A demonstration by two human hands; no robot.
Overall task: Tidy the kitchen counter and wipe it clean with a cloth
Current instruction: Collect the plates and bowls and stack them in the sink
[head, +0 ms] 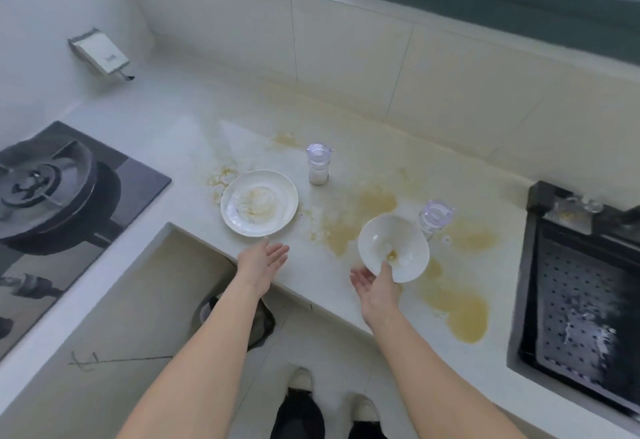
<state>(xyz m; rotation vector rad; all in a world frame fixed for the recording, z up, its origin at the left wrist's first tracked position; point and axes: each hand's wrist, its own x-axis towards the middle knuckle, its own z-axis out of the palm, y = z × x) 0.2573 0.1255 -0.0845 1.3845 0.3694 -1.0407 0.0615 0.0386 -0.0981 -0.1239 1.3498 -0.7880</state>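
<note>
Counter (346, 147): white, yellow-brown stains across mid + R side. Sink (581, 303) at R, hob (59, 196) at L. Plate (259, 202) soiled, flat on counter nr front edge. Bowl (393, 248) tilted, thumb inside rim, pinched by right hand (375, 288). Left hand (263, 260) fingers straight, empty, just below plate. Two jars (318, 164) behind.
</note>
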